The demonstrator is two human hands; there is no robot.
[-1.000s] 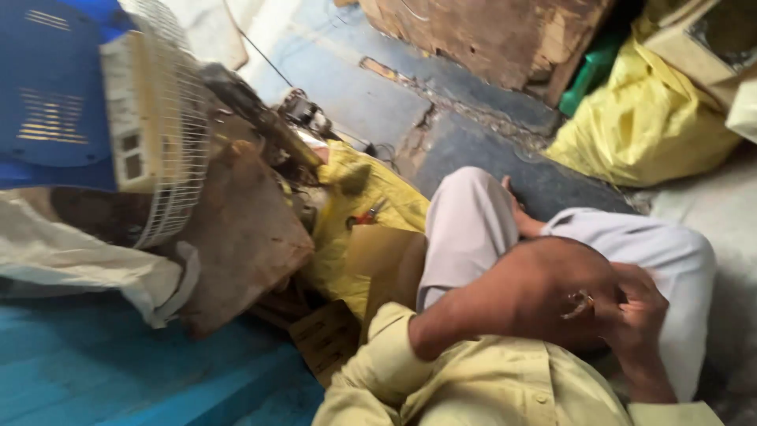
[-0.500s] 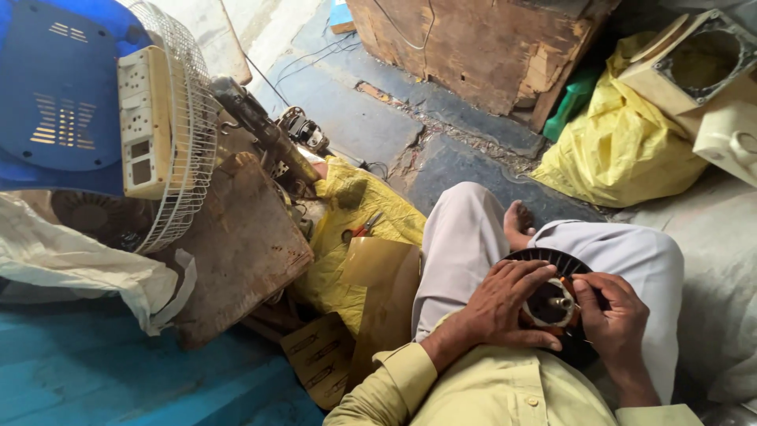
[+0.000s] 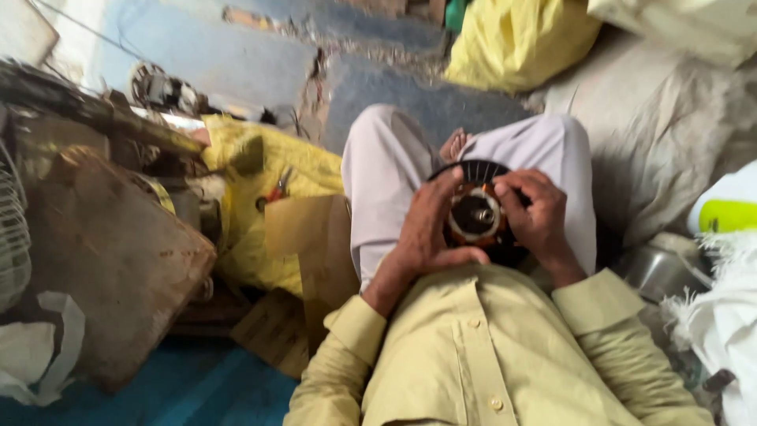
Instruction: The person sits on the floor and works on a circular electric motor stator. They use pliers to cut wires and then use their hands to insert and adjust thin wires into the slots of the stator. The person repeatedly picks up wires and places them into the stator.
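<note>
A round black fan motor [image 3: 475, 214] with copper windings and a metal shaft in its middle rests in my lap, above my crossed legs in pale trousers. My left hand [image 3: 430, 229] curls around its left side, thumb under the rim. Gripping its right edge, my right hand [image 3: 536, 213] has its fingertips near the shaft. Both sleeves are pale yellow.
A brown cardboard piece [image 3: 311, 237] lies beside my left knee on a yellow bag [image 3: 252, 181] holding red-handled pliers [image 3: 277, 188]. A rusty brown panel [image 3: 110, 260] and a white fan grille [image 3: 12, 237] stand at left. Another yellow bag [image 3: 512, 35] and white sacks [image 3: 733, 323] lie at right.
The view has swung right and down, closer to my lap. Both hands stay on the motor, which now faces up with its shaft and windings showing.
</note>
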